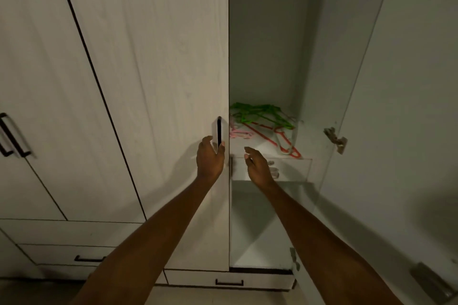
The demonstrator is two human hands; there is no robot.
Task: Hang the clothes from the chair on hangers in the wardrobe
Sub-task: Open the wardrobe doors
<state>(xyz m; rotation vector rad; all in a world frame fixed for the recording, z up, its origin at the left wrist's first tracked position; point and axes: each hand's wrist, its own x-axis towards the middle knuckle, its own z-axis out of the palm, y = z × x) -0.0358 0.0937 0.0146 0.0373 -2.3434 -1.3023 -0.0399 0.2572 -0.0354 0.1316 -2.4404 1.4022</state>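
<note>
**Opening the wardrobe to reach the hangers**

We take the shelf [270,151] inside the wardrobe as our landmark. On it lies a loose pile of hangers [262,116], green ones toward the back, red and pink ones nearer its front edge, with one red hanger poking slightly past that edge. The clothes and the chair are not in view, so we cannot say where they sit.

Just left of the shelf, our left hand [210,158] curls its fingers and thumb around the lower end of the black door handle [219,131] on the closed door [161,106]. Our right hand [257,166] hovers in front of the shelf's front edge, fingers relaxed and spread, holding nothing. The door [401,106] to the right of the shelf stands swung open.

We judge the step in hand to be pulling the left door open. To do it well, we should:

- keep a firm grip on the handle and swing it in a smooth arc;
- keep the right hand clear of the door edge;
- then lift one hanger by its hook, since the pile looks tangled.
</note>
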